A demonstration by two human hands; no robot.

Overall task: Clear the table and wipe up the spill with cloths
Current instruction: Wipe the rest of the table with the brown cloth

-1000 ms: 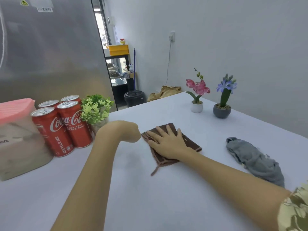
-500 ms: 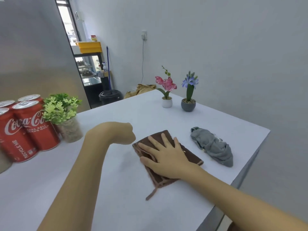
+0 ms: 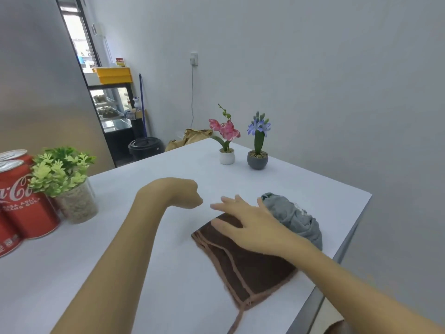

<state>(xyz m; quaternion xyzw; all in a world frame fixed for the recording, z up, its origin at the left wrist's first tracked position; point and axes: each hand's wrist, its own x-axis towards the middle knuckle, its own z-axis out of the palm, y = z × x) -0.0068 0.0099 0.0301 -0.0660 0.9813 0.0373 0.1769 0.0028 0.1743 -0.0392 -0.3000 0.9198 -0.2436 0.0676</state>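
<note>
Right hand (image 3: 250,227), fingers spread, lies over the brown cloth (image 3: 248,266) near the tabletop's (image 3: 120,261) right edge; left hand (image 3: 178,192) looks fisted, holding nothing.

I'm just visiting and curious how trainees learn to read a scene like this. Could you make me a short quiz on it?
1. True or false: the right hand is over the brown cloth.
2. How many flower pots stand at the table's far end?
3. The grey cloth lies: A) beside the brown cloth, B) by the cans, C) on the floor.

Key: 1 true; 2 two; 3 A.
</note>
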